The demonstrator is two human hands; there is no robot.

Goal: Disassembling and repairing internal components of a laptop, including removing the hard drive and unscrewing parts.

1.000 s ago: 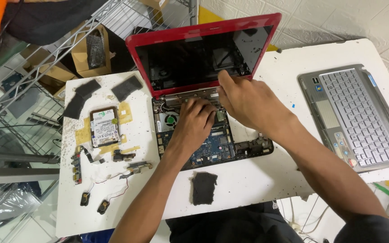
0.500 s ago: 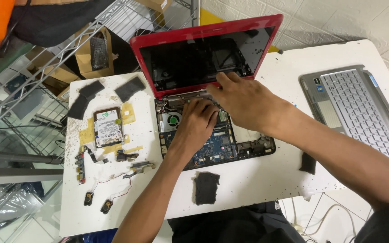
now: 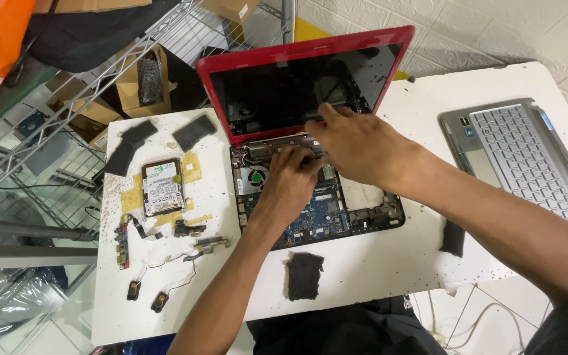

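left hand point(image 3: 292, 176): fingers curled, pressed down on the far edge of the laptop base, by the hinge
right hand point(image 3: 356, 146): fingers bent, tips at the hinge strip; cannot tell what it pinches
red laptop point(image 3: 310, 92): middle of the white desk point(image 3: 376, 263), lid up, base open, blue circuit board point(image 3: 317, 217) bare
hard drive point(image 3: 162, 186): left, well apart
silver keyboard cover point(image 3: 520, 164): right
black foam pad point(image 3: 304, 275): near edge

left hand point(image 3: 290, 181) palm-down, right hand point(image 3: 356, 144) fingers extended
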